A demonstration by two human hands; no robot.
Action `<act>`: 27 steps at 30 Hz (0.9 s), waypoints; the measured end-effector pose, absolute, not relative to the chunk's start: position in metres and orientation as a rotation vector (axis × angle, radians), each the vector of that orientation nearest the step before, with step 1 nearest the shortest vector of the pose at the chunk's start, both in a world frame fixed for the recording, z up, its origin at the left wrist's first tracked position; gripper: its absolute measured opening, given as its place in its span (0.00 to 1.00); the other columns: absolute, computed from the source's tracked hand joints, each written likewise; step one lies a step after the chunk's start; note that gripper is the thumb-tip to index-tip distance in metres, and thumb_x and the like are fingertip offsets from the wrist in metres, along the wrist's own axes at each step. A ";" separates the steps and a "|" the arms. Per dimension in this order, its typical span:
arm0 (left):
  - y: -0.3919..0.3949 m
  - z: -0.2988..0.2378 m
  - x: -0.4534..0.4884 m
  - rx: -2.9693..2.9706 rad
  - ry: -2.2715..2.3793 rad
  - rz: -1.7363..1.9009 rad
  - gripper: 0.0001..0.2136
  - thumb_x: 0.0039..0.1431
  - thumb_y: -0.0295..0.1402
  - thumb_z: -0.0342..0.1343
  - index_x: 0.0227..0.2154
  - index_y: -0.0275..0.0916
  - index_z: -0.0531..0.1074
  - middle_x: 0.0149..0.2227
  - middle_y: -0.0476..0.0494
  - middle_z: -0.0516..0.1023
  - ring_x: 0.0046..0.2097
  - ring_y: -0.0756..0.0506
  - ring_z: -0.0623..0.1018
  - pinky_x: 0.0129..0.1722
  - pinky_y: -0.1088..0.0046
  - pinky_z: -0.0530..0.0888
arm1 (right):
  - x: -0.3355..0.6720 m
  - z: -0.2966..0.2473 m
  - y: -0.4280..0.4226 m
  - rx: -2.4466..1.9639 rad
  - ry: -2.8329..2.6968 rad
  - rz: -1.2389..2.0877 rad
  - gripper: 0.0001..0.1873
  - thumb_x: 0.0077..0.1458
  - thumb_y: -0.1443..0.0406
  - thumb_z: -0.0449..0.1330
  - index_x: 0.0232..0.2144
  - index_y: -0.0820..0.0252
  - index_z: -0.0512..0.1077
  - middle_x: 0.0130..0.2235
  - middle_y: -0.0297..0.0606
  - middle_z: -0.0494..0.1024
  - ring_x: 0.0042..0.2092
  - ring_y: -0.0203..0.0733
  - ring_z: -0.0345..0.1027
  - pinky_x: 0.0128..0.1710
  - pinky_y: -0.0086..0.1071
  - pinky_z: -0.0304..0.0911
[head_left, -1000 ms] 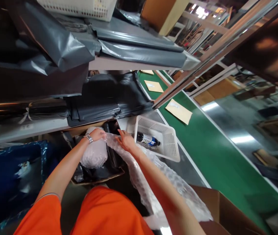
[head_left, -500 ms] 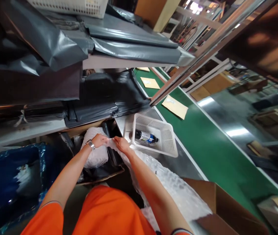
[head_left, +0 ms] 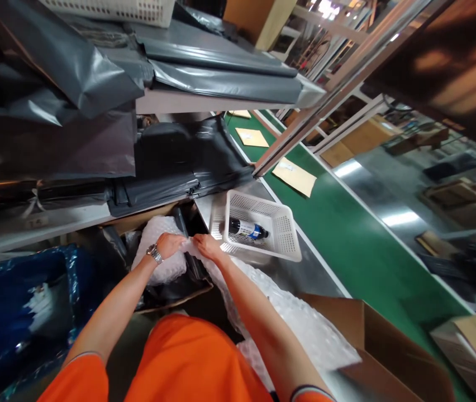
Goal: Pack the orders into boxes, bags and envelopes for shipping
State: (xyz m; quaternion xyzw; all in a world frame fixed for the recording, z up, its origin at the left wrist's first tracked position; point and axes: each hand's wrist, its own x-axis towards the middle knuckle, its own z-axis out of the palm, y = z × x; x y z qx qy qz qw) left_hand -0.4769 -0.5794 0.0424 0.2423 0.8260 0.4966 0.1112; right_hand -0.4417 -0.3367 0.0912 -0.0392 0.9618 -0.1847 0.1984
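My left hand [head_left: 170,245], with a metal watch at its wrist, is closed on the edge of a sheet of bubble wrap [head_left: 300,318]. Close beside it, my right hand [head_left: 206,247] pinches the same edge. From my fingers the sheet runs down under my right forearm to the lower right. A bundle of bubble wrap [head_left: 160,268] lies beneath my left hand on dark plastic in an open carton; what is inside it cannot be made out. Just right of my hands, a white perforated basket [head_left: 286,234] holds a dark bottle [head_left: 247,229] with a white and blue label, lying on its side.
A green conveyor belt [head_left: 347,240] carries several yellow padded envelopes [head_left: 294,176]. Black plastic bags [head_left: 183,156] lie behind the carton, and grey ones [head_left: 225,81] cover the shelf above. A blue-lined bin [head_left: 7,312] stands left, an open cardboard box [head_left: 389,346] lower right.
Both hands keep their hold on the bubble wrap, and the gap between them looks slightly smaller. The whole view has shifted a little.
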 end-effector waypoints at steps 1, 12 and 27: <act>-0.586 0.041 -0.476 0.682 2.445 1.464 0.14 0.73 0.32 0.54 0.43 0.37 0.87 0.44 0.37 0.91 0.46 0.40 0.87 0.51 0.63 0.79 | -0.441 0.091 -0.330 -0.080 2.694 -0.505 0.18 0.75 0.61 0.55 0.35 0.58 0.80 0.38 0.43 0.84 0.40 0.44 0.74 0.41 0.33 0.60; -0.582 0.028 -0.438 0.980 2.260 0.976 0.56 0.46 0.36 0.78 0.78 0.35 0.62 0.82 0.24 0.55 0.82 0.22 0.57 0.80 0.38 0.58 | -0.417 0.122 -0.300 0.141 2.703 -0.513 0.29 0.70 0.40 0.58 0.45 0.58 0.79 0.40 0.40 0.86 0.40 0.45 0.78 0.38 0.32 0.64; -0.628 -0.038 -0.440 0.775 2.284 0.382 0.39 0.51 0.26 0.61 0.71 0.43 0.75 0.80 0.34 0.64 0.81 0.26 0.59 0.77 0.39 0.59 | -0.324 0.229 -0.147 0.647 2.839 -0.025 0.16 0.60 0.59 0.71 0.48 0.58 0.80 0.36 0.46 0.87 0.40 0.52 0.83 0.39 0.34 0.69</act>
